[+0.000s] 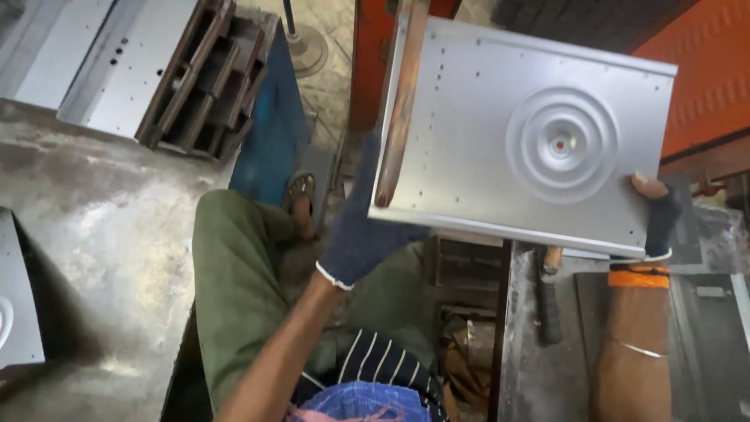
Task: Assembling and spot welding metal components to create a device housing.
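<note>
1. Overhead, one metal sheet (500, 133) is held in the air between both hands, above the gap between the grey worktop (101, 234) on the left and the dark bench (703, 336) on the right; it rests on neither.
2. The left hand (361, 227), in a dark knit glove, is pressed under the sheet's near left corner; its fingers are hidden behind the metal, so how far they are curled cannot be told, though the sheet is clearly borne by it.
3. The right hand (655, 215), in a fingerless glove, is closed on the near right corner, the thumb laid on top at the edge.
4. The sheet is judged stiff and fairly light: it is carried flat by two corners without sagging. Its face looks smooth and likely slippery, and its cut edges are probably sharp, so a hold at the folded rims or corners, with gloves, seems soundest.
5. One pressing of rings (561, 144) is stamped into it, with small holes along the borders.
6. A rusty bar (400, 101) crosses its left edge; touching or just in front cannot be told.
7. Counted: one sheet in hand, two more flat panels (94, 62) at the worktop's far left corner, one part-seen piece (17, 312) at its left edge, one dark stack of parts (205, 78), one tool handle (548, 301) on the bench.
</note>
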